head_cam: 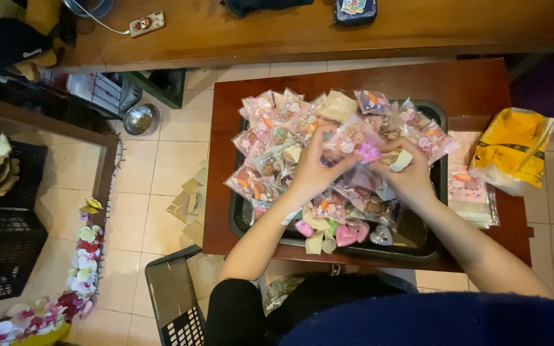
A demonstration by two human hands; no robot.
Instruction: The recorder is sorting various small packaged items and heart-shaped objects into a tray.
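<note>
Left hand and right hand jointly grip a clear treat bag above a black tray heaped with filled bags on the wooden worktop; a yellow bag lies at right.

The person is wearing a dark blue garment that is filling the lower right of the view, soft and matte in look, with no pattern showing. A black piece of clothing is covering the lap area at the lower middle. Both forearms are showing bare, with no sleeves reaching them. The left hand and right hand are wearing no gloves.
</note>
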